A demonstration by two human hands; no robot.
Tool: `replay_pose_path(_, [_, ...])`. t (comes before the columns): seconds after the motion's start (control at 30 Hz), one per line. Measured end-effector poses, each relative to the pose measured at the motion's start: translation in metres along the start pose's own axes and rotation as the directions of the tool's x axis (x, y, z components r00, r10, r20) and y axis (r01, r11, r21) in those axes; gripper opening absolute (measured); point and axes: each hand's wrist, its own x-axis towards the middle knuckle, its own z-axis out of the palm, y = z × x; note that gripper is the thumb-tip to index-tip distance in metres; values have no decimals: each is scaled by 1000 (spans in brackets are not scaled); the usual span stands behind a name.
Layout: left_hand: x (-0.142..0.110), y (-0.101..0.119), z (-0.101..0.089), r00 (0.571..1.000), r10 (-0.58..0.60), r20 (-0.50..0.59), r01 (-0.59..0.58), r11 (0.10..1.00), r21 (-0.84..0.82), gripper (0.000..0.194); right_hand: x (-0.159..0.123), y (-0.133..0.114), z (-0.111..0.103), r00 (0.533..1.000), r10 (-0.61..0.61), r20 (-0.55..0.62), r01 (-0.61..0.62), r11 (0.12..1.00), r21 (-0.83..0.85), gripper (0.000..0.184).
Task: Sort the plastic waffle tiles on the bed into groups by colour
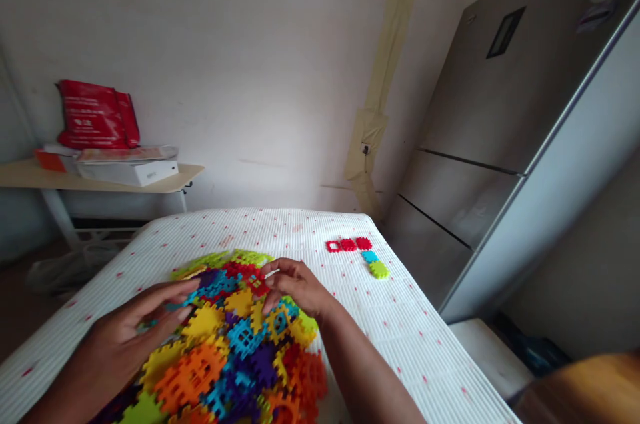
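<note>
A heap of flat interlocking plastic tiles (235,337) in orange, yellow, blue, purple, green and red lies on a white ribbed cloth with red dots (400,324). My left hand (140,324) rests on the heap's left side, fingers stretched out flat over the tiles. My right hand (300,287) is over the top of the heap, fingers curled down and pinching at a red tile (257,284). A short joined row of red tiles (349,245) with a blue tile (370,255) and a green tile (379,269) lies apart at the right.
A tall grey fridge (500,131) stands close at the right. A side table (90,179) at the back left carries a white box (135,172) and a red bag (95,114). A white wall is behind.
</note>
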Motion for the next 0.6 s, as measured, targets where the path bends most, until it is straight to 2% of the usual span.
replay_pose_path(0.07, [2, 18, 7, 991, 3, 133, 16, 989, -144, 48, -2, -4, 9, 990, 80, 117, -89, 993, 75, 37])
replay_pose_path(0.13, [2, 28, 14, 979, -18, 205, 70, 965, -254, 52, -3, -4, 16, 966, 152, 207, -174, 980, 92, 37])
replay_pose_path(0.27, [-2, 36, 25, 951, -46, 306, 141, 945, -295, 46, -1, 1, 21, 951, 204, 232, -232, 968, 97, 36])
replay_pose_path(0.33, [-4, 36, 30, 952, -62, 299, 148, 950, -276, 40, 1, 5, 23, 959, 208, 194, -230, 968, 100, 36])
replay_pose_path(0.43, [-5, 33, 34, 969, -118, 216, 184, 931, -316, 39, 3, 10, 26, 978, 187, 89, -194, 978, 71, 38])
replay_pose_path(0.53, [-4, 25, 35, 972, -185, 144, 226, 900, -373, 39, 3, 12, 30, 995, 91, -48, -90, 996, 11, 39])
replay_pose_path(0.6, [-3, 19, 36, 970, -216, 116, 244, 873, -422, 36, 1, 11, 34, 986, -7, -166, -11, 994, -109, 35])
